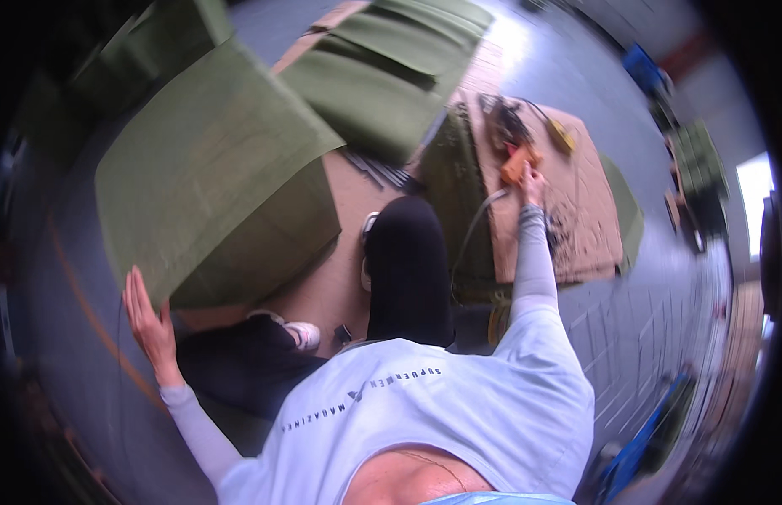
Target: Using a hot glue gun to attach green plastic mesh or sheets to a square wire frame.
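My left hand [151, 328] has its fingers stretched out against the near left corner of a large green sheet [214, 160]. That sheet lies over a stack of green material [273, 231], with its near edge overhanging. On the right, my right hand [532, 187] is closed around an orange hand tool [521, 163], whose exact kind is hard to make out. A pale cable [471, 236] runs down beside the tool. Beneath it is a worn sheet of cardboard [589, 210], on top of another green stack [458, 202].
A yellow object [561, 135] with a dark cord lies on the cardboard. More green sheets [383, 67] are piled ahead, beside thin grey strips [378, 171] on the brown floor covering. Green stacked goods [698, 160] stand at the far right. My legs are between the two near stacks.
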Demonstrator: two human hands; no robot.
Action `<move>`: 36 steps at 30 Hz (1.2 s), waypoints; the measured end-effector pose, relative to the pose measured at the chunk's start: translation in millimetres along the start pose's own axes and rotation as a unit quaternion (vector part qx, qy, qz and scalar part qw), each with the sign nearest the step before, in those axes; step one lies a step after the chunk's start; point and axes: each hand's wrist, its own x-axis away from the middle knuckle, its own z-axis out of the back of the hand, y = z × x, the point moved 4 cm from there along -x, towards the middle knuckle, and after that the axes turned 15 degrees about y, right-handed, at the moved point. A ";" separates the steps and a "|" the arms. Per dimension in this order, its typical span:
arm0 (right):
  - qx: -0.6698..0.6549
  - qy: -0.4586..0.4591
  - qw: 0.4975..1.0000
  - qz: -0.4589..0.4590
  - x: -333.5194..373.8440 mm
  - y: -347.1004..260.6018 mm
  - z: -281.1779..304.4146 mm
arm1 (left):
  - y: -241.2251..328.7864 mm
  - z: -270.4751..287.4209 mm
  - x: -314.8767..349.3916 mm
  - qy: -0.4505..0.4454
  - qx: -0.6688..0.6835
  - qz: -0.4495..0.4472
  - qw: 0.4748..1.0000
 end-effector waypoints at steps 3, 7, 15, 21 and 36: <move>0.151 -0.003 0.986 0.071 -29.1 13.2 -32.4 | 2.1 5.7 -1.5 -0.023 -0.009 -0.003 1.000; 0.154 -0.047 0.987 -0.020 -54.6 15.9 -57.3 | 5.1 9.0 -4.6 -0.041 -0.024 0.021 0.999; -0.503 -0.279 0.782 -0.243 11.6 -13.1 -27.2 | 4.4 8.6 -2.0 -0.014 -0.002 0.012 1.000; -0.536 -0.329 0.778 -0.006 25.2 -171.9 18.5 | 12.9 20.7 -6.4 0.048 0.017 -0.046 0.998; -0.555 -0.653 0.510 0.078 355.6 -335.0 66.3 | -26.4 21.6 3.4 0.052 0.188 0.054 0.979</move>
